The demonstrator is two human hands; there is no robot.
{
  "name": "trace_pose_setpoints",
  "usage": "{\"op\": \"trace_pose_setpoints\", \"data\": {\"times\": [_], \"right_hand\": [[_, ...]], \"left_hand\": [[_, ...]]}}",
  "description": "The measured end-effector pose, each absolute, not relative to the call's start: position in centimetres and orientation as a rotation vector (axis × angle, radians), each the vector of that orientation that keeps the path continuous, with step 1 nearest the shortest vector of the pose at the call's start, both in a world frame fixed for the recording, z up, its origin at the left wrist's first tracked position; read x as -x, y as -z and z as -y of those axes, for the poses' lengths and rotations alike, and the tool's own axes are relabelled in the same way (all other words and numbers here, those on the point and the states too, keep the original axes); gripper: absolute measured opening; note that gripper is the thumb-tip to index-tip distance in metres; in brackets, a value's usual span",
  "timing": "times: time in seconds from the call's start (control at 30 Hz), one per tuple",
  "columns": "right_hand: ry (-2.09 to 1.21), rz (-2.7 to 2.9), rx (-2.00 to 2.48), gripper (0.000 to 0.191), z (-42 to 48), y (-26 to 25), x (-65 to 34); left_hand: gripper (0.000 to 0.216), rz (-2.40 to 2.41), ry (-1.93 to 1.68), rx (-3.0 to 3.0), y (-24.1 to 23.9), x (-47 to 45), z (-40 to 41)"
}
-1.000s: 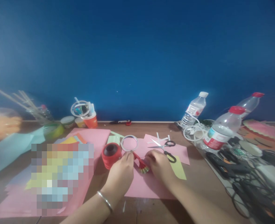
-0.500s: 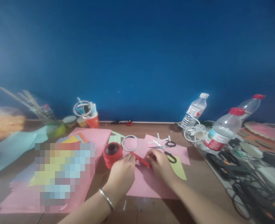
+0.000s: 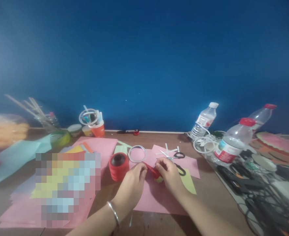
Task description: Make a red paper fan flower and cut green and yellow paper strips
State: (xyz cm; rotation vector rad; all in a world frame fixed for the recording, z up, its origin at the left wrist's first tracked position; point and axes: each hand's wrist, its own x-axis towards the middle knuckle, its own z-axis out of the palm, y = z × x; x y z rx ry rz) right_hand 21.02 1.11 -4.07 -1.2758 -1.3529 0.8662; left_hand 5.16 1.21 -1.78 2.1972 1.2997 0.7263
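Both my hands meet over a pink paper sheet (image 3: 156,196) on the wooden table. My left hand (image 3: 132,185), with a silver bangle at the wrist, pinches one end of a small red paper piece (image 3: 152,170) with a yellowish fringe. My right hand (image 3: 169,173) is closed on its other end. A red tape roll (image 3: 119,165) stands just left of my left hand. A clear ring of tape (image 3: 136,154) lies behind it. Black-handled scissors (image 3: 175,157) lie just beyond my right hand.
Coloured paper sheets (image 3: 85,147) cover the left. An orange cup of pens (image 3: 96,126) and small jars stand at the back. Three plastic bottles (image 3: 232,139) stand at the right, beside a tangle of black cables (image 3: 262,190). A blue wall rises behind.
My hands have drawn closer together on the red piece, and its fringe, spread out a second ago, is now mostly covered by my right fingers. The view has tilted slightly.
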Motion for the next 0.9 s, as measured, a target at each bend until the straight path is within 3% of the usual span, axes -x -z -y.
{"op": "trace_pose_setpoints", "data": {"times": [0.13,0.33,0.9], "right_hand": [[-0.922,1.218,1.215,0.013,-0.7,3.9,-20.4],[-0.965,1.229,1.157,0.014,0.1,3.5,-19.6],[-1.234,1.033,0.987,0.014,0.0,3.6,-19.5]], "left_hand": [[0.019,-1.246,-0.913,-1.785,1.6,-5.4,-1.1],[0.014,-1.235,-0.877,-1.635,2.2,-5.5,-1.2],[0.012,-0.972,-0.941,-2.112,2.2,-4.8,-2.1]]}}
